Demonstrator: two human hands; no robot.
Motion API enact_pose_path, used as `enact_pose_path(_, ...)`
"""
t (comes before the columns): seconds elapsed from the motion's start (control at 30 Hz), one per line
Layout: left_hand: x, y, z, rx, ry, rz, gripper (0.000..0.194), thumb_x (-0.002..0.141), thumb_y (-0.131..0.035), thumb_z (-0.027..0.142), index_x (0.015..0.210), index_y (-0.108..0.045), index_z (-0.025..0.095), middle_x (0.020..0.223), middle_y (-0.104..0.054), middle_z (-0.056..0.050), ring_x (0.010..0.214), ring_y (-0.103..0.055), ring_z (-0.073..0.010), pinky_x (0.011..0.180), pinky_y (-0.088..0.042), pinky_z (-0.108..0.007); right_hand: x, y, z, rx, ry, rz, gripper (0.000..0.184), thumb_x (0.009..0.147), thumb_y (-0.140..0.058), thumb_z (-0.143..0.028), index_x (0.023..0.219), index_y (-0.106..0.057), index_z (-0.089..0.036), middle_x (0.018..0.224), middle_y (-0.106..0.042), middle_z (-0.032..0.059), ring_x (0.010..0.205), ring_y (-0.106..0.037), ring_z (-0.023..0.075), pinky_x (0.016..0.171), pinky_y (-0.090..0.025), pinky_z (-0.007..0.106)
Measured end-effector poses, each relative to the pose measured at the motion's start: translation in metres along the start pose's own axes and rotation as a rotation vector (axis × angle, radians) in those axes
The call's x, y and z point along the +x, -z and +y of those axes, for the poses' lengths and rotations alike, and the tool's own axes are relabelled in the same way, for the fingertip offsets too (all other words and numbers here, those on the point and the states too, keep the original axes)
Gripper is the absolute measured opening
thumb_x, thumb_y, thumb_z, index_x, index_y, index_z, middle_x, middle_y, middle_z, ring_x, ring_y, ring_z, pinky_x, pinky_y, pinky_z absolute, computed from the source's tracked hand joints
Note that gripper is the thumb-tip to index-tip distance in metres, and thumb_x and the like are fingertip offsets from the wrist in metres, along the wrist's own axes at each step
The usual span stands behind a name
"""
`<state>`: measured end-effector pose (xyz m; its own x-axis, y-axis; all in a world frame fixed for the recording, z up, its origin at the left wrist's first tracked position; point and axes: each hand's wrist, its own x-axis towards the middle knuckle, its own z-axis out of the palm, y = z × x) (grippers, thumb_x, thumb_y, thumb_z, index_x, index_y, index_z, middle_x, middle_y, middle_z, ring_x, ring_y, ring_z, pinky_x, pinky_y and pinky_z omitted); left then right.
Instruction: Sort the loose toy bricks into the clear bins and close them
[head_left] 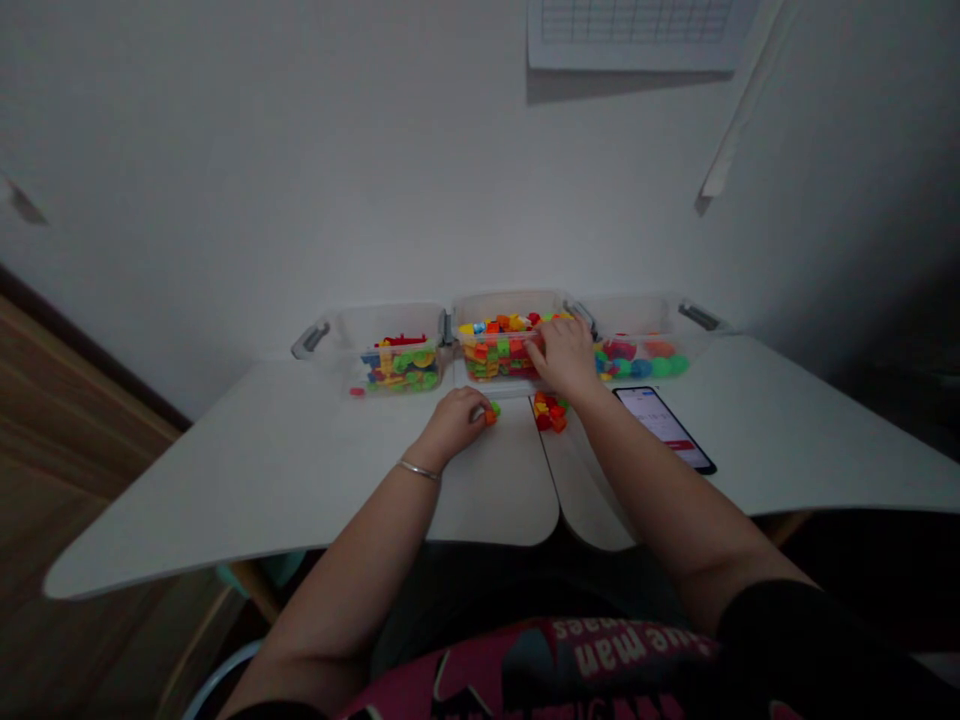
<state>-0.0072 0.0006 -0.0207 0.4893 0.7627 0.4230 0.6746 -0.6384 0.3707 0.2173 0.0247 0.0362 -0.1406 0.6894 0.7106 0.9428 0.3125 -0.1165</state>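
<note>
My left hand [458, 424] rests on the white table with its fingers closed on small orange and green toy building blocks [491, 413]. My right hand [566, 352] reaches over the front rim of the middle clear plastic box [510, 300], its fingers at the colourful blocks [499, 350] that fill it. The right fingertips are partly hidden inside the box, so whether they grip a block cannot be made out. Beneath my right wrist lies a small pile of red, orange and yellow blocks [550, 411] on the table.
A left clear box [390, 320] and a right clear box [630, 310] hold more coloured toy parts. A phone [666, 428] with a lit screen lies right of my right forearm. One small red piece [357, 393] sits before the left box. The wall rises behind.
</note>
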Motion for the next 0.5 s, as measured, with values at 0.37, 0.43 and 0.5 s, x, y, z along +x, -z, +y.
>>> enact_pose_path(0.37, 0.0, 0.002, -0.001, 0.063, 0.069, -0.007, 0.009, 0.08, -0.069, 0.016, 0.088, -0.07, 0.018, 0.092, -0.071, -0.006, 0.088, -0.064, -0.0207, 0.085, -0.051, -0.034, -0.002, 0.003, -0.001, 0.359, -0.114, 0.088, 0.034, 0.088, -0.049, -0.029, 0.117, -0.062, -0.017, 0.122, -0.067, 0.0135, 0.118, -0.057, 0.0297, 0.115, -0.026, 0.056)
enact_pose_path(0.43, 0.0, 0.003, 0.001, 0.078, 0.079, -0.025, 0.008, 0.081, -0.068, 0.018, 0.089, -0.07, 0.018, 0.093, -0.072, -0.007, 0.088, -0.064, -0.0211, 0.083, -0.051, -0.033, -0.004, 0.01, -0.007, 0.466, -0.176, 0.141, 0.032, 0.089, -0.045, -0.028, 0.114, -0.062, -0.017, 0.118, -0.069, 0.0133, 0.112, -0.06, 0.0268, 0.108, -0.039, 0.049)
enact_pose_path(0.5, 0.0, 0.004, 0.003, 0.089, 0.087, -0.038, 0.009, 0.082, -0.067, 0.02, 0.09, -0.071, 0.018, 0.094, -0.072, -0.007, 0.088, -0.064, -0.0215, 0.083, -0.05, -0.033, -0.008, 0.015, -0.015, 0.522, -0.183, 0.175, 0.029, 0.09, -0.044, -0.026, 0.109, -0.064, -0.018, 0.115, -0.069, 0.0123, 0.109, -0.061, 0.0249, 0.1, -0.046, 0.043)
